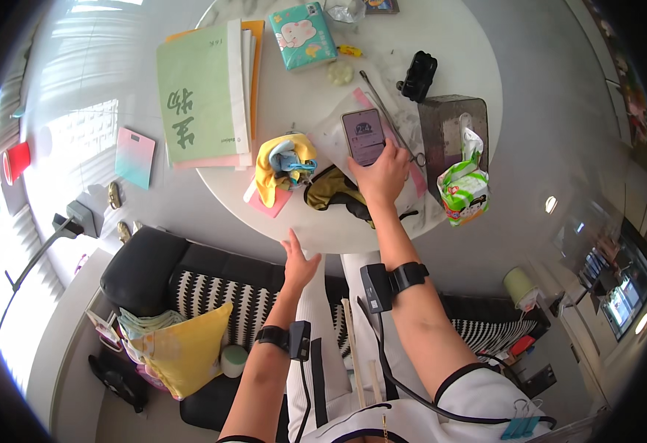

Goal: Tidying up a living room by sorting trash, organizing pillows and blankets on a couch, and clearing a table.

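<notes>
My right hand (381,174) is at the lower right edge of a smartphone (362,133) with its screen lit, lying on a clear plastic sheet with pink edges; whether it grips the phone is unclear. My left hand (299,266) has its fingers apart, just off the front edge of the round marble-look table (229,194), holding nothing. An olive and black fabric item (329,191) lies below the phone, partly behind my right wrist. Left of it sits a bundle of yellow and blue cloth (282,160) on a pink pad (273,204). A long metal rod with ring handles (381,105) lies right of the phone.
Green and orange folders (201,94) overlap at the table's left. A turquoise tissue pack (303,36) stands at the back. On the right are a black plastic object (419,76), a dark box (453,116) and a green and white snack bag (466,194). A black sofa (146,266) stands below.
</notes>
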A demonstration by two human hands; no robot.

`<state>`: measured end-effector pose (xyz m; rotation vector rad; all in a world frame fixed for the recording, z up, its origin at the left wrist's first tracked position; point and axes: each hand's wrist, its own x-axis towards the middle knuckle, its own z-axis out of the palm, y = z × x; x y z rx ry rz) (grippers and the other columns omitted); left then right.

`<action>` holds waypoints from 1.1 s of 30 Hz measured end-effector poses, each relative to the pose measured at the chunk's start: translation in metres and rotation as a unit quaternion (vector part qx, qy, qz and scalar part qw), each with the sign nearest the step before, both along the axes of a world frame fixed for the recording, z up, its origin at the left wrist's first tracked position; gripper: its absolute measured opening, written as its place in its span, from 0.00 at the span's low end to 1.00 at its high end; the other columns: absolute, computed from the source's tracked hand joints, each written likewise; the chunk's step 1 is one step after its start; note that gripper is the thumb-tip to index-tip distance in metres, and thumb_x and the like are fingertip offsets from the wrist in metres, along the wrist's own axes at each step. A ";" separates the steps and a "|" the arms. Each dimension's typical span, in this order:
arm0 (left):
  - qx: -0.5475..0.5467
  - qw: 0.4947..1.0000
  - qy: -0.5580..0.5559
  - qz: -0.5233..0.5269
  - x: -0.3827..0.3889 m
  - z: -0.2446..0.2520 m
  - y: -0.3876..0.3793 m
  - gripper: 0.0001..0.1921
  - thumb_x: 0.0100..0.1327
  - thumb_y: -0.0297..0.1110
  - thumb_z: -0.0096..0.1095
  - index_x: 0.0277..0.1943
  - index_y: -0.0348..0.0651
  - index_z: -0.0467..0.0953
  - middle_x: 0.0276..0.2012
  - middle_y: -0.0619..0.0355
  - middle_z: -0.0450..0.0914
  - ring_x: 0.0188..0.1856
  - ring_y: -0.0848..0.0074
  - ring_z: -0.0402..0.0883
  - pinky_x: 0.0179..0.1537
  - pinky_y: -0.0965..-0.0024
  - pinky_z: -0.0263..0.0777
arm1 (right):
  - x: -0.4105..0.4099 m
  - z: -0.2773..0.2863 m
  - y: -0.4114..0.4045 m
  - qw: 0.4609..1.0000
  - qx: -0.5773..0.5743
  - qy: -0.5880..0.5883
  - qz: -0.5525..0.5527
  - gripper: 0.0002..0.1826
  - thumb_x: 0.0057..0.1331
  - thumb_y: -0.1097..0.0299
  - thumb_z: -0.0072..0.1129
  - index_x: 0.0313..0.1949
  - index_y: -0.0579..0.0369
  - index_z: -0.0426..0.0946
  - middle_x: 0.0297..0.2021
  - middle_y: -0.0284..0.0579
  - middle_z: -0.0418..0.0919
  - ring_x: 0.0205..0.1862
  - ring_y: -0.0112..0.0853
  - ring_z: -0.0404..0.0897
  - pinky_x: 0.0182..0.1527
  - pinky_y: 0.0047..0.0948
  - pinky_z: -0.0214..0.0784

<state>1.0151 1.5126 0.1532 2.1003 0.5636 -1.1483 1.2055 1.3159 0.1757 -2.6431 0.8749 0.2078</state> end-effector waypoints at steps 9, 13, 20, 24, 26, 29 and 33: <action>-0.019 0.999 0.031 0.027 0.005 0.019 0.010 0.49 0.52 0.38 0.64 0.69 0.38 0.37 0.65 0.31 0.48 0.70 0.50 0.41 0.65 0.61 0.50 | -0.044 0.025 -0.002 0.991 -0.042 -0.094 0.086 0.38 0.46 0.59 0.69 0.54 0.59 0.64 0.46 0.53 0.67 0.47 0.49 0.68 0.46 0.42 0.67; -0.037 0.997 0.052 0.031 -0.001 0.029 0.021 0.36 0.52 0.40 0.64 0.63 0.34 0.60 0.58 0.38 0.66 0.62 0.54 0.64 0.61 0.63 0.59 | -0.114 0.037 -0.021 0.963 0.189 -0.096 0.165 0.13 0.53 0.63 0.62 0.33 0.57 0.74 0.30 0.46 0.74 0.36 0.46 0.73 0.41 0.42 0.66; -0.045 0.995 -0.060 0.066 -0.016 0.062 0.057 0.26 0.52 0.38 0.62 0.52 0.33 0.72 0.49 0.43 0.76 0.54 0.59 0.74 0.55 0.63 0.66 | -0.227 0.099 -0.061 0.946 0.234 0.204 0.093 0.18 0.58 0.56 0.56 0.21 0.59 0.74 0.20 0.52 0.76 0.24 0.47 0.75 0.28 0.43 0.66; -0.109 0.993 -0.037 -0.041 -0.033 0.115 0.092 0.20 0.53 0.37 0.62 0.48 0.36 0.75 0.41 0.48 0.80 0.45 0.61 0.79 0.48 0.63 0.70 | -0.261 0.147 -0.054 0.933 0.283 0.208 0.080 0.14 0.58 0.57 0.57 0.26 0.56 0.77 0.23 0.47 0.79 0.26 0.40 0.79 0.30 0.37 0.69; -0.119 0.960 -0.098 -0.232 -0.046 0.151 0.107 0.20 0.52 0.42 0.65 0.46 0.42 0.77 0.41 0.53 0.81 0.43 0.62 0.80 0.46 0.64 0.72 | -0.273 0.180 -0.042 0.926 0.304 0.192 0.117 0.13 0.56 0.57 0.58 0.29 0.54 0.79 0.24 0.45 0.80 0.27 0.38 0.79 0.32 0.36 0.70; -0.202 0.921 -0.030 -0.333 -0.030 0.254 0.086 0.22 0.52 0.46 0.67 0.47 0.45 0.77 0.42 0.53 0.81 0.42 0.64 0.81 0.44 0.64 0.74 | -0.304 0.229 -0.034 0.907 0.353 0.160 0.163 0.12 0.54 0.57 0.57 0.30 0.51 0.80 0.26 0.47 0.80 0.30 0.40 0.80 0.35 0.38 0.71; -0.333 0.842 -0.089 -0.415 -0.028 0.355 0.073 0.14 0.56 0.41 0.65 0.42 0.44 0.80 0.42 0.55 0.81 0.42 0.68 0.80 0.47 0.69 0.72 | -0.318 0.300 -0.008 0.852 0.428 0.183 0.239 0.17 0.55 0.52 0.59 0.35 0.51 0.79 0.32 0.42 0.81 0.35 0.35 0.80 0.40 0.33 0.71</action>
